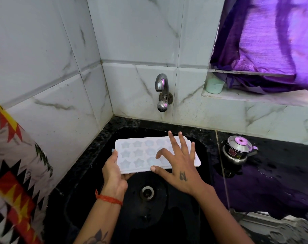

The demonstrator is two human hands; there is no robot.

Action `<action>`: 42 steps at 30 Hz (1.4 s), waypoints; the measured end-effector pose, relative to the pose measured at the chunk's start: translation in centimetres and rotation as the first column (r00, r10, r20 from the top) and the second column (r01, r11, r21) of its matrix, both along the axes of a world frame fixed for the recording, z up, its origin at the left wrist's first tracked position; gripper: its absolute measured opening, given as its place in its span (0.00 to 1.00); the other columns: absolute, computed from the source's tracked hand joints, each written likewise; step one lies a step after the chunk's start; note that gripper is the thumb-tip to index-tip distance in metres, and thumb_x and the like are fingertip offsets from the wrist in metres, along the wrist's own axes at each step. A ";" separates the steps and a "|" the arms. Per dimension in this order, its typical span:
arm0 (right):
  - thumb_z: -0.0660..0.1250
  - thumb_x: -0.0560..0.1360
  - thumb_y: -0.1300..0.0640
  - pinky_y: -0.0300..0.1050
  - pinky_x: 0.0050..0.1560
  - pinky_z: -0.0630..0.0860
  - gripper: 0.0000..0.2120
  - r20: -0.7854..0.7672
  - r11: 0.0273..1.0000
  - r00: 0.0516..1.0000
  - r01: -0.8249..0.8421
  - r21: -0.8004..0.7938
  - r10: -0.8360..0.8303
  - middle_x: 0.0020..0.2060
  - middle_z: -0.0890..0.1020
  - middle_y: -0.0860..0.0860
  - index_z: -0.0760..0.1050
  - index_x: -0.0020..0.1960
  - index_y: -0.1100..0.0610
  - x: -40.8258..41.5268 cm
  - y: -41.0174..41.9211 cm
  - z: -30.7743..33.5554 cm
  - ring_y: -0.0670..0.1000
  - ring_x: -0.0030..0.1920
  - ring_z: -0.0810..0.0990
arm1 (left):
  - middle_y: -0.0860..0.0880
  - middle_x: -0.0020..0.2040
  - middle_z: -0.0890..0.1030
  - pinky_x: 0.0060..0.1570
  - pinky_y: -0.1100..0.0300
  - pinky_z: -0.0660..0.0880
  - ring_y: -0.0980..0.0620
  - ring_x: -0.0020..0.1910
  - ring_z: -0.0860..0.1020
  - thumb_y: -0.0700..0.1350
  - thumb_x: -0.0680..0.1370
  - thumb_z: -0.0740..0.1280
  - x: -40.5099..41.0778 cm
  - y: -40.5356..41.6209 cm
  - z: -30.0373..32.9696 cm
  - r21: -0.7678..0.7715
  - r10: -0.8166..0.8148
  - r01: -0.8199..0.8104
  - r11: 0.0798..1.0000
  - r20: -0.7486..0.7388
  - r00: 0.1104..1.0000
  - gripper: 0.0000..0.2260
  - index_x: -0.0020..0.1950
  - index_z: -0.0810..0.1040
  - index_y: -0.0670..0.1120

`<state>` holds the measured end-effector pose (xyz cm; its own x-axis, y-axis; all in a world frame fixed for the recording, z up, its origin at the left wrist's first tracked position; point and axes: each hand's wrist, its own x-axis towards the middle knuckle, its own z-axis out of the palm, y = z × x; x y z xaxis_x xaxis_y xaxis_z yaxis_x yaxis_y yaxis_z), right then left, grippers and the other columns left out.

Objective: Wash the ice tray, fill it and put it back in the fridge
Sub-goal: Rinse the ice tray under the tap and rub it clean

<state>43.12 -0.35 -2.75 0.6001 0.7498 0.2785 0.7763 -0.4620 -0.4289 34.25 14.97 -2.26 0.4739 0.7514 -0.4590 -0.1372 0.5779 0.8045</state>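
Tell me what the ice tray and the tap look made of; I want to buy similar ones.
The ice tray looks like pale matte silicone or soft plastic: it is milky, without glare, with moulded star cells. Which of the two, I cannot tell. The tap looks like polished chromed metal, since it mirrors the purple light.

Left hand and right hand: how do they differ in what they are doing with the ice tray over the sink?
1. The left hand grips the ice tray at its left end, thumb on top; the right hand lies spread over the tray's right part, fingers straight.
2. The left hand carries the tray; the right grips nothing.
3. The left wrist wears a red thread; the right hand has a small tattoo.
Both are above the sink.
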 end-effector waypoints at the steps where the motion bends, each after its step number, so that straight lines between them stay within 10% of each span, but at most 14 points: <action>1: 0.48 0.70 0.27 0.64 0.70 0.30 0.26 0.012 1.000 1.000 -0.007 -0.016 0.007 0.77 0.41 0.49 0.71 0.53 0.43 -0.1 0.2 0.0 0.52 0.74 0.28 | 0.44 0.43 0.82 0.40 0.50 0.78 0.45 0.41 0.81 0.53 0.81 0.60 0.0 0.0 0.0 -0.001 -0.001 0.001 1.000 0.000 1.000 0.14 0.47 0.78 0.44; 42: 0.43 0.70 0.28 0.66 0.65 0.23 0.28 0.135 0.980 0.990 -0.009 -0.199 0.036 0.77 0.39 0.51 0.73 0.54 0.41 -0.3 0.8 -0.3 0.57 0.72 0.25 | 0.44 0.43 0.82 0.39 0.51 0.77 0.44 0.41 0.80 0.53 0.80 0.60 -0.2 -0.5 -0.1 -0.005 -0.002 0.002 1.000 -0.004 1.000 0.14 0.47 0.78 0.44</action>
